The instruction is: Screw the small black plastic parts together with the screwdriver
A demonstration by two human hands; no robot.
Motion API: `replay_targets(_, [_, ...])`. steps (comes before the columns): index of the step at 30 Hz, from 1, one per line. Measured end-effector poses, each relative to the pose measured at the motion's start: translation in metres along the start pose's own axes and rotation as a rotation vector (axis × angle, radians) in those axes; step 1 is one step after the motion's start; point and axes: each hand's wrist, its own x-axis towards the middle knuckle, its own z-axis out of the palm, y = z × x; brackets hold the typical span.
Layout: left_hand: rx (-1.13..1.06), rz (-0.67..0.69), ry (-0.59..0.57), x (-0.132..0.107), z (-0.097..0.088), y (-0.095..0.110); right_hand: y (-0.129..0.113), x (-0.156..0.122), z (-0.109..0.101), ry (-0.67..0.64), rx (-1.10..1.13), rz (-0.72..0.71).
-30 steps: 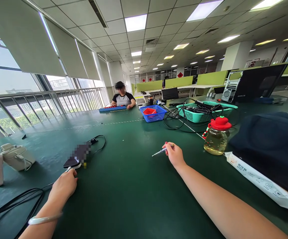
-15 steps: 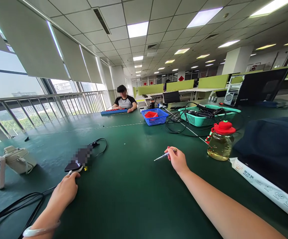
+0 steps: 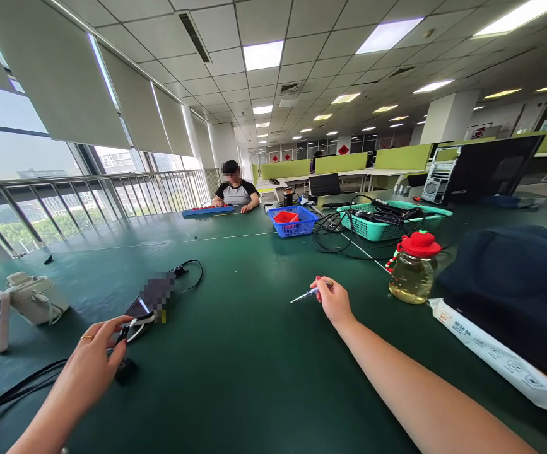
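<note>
My left hand [image 3: 91, 356], thumb and fingers pinched together, holds a small black cable connector [image 3: 123, 333] with a white end, just in front of the dark phone-like device [image 3: 139, 309]. A white cable loop touches that device, whose far part is blurred out. Below the fingers, a black lump [image 3: 125, 371] hangs or lies by the table; I cannot tell which. My right hand [image 3: 335, 301] is closed round the handle of a slim screwdriver [image 3: 305, 294], its thin metal tip pointing left above the green table [image 3: 235, 378].
At left are a beige case [image 3: 39, 299] and black cables [image 3: 15, 391]. To the right stand a red-lidded jar [image 3: 412, 274], a white packet [image 3: 495, 353] and dark cloth [image 3: 514, 284]. Farther back are a blue basket [image 3: 293, 227], a green cable basket [image 3: 377, 232] and a seated person [image 3: 236, 192].
My left hand has lifted and drawn back a little to the left from the device, now with the black connector in its fingers. My right hand keeps the screwdriver almost in place.
</note>
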Motion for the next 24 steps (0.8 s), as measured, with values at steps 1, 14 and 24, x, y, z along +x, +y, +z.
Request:
replay_targets(1, [-0.008, -0.003, 0.0, -0.005, -0.002, -0.001, 0.0, 0.0, 0.0, 0.003, 0.001, 0.001])
replay_targets(14, [0.107, -0.117, 0.051, -0.029, 0.005, -0.011, -0.003, -0.002, -0.001, -0.001, -0.027, -0.015])
replay_targets(24, [0.333, -0.046, 0.009, -0.023, 0.008, -0.016, -0.003, -0.001, 0.0, -0.007, -0.01, -0.018])
